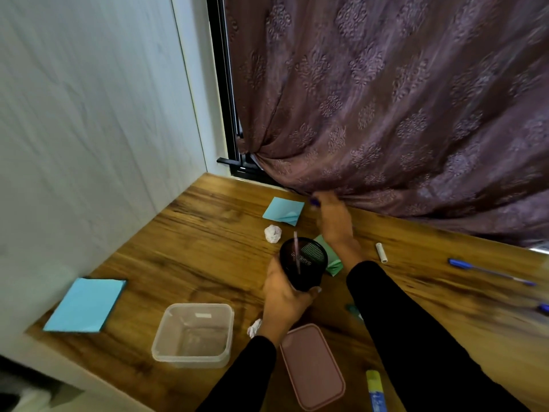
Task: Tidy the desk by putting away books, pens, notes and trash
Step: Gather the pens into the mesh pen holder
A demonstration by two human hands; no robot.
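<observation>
Pen-collecting step. The left hand (pixel 283 301) grips a black mesh pen cup (pixel 303 263), lifted over the middle of the tabletop (pixel 184 233); one pen (pixel 296 251) already stands inside. The right hand (pixel 332 218) reaches to the far edge by the curtain (pixel 401 99), its fingers curled around a small dark-blue object, probably a pen; blur prevents certainty. More pens (pixel 490 272) lie toward the right edge, sticky notes (pixel 283 211) at the far edge, a crumpled paper ball (pixel 272 234) beside the cup. Next move, by judgement: bring the right hand's object back and drop it upright into the cup.
</observation>
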